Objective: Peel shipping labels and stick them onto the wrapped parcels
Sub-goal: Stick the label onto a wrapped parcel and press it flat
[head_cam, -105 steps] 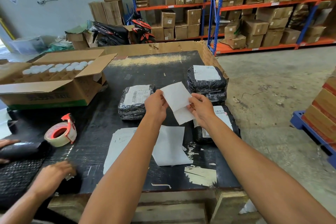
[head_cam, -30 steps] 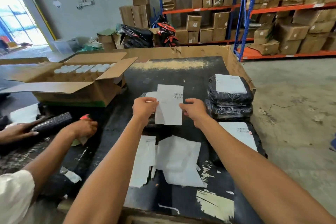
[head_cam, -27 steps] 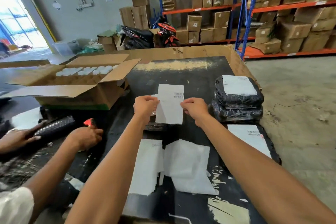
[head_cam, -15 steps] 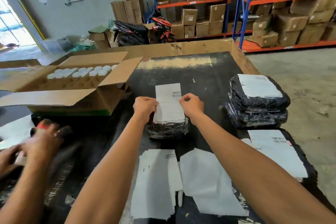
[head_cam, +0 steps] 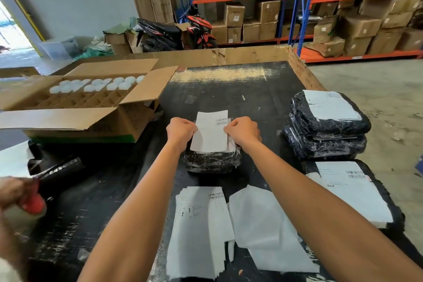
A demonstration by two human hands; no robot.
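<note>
Label (head_cam: 209,135) — one — pinched by left hand (head_cam: 180,129) and right hand (head_cam: 242,131) over one of four parcels (head_cam: 211,161).

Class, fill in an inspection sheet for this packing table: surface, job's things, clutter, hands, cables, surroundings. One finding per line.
Surface: black table, scuffed, with a cardboard rim.
Job's things: label held over the middle parcel; two labelled parcels stacked at right, another nearer; label sheets in front.
Clutter: backing paper; open carton holding white caps.
Hands: left hand and right hand each pinch a label edge; another person's hand at far left.
Cables: nothing seen on the table.
Surroundings: motorbike, shelves of boxes.
</note>
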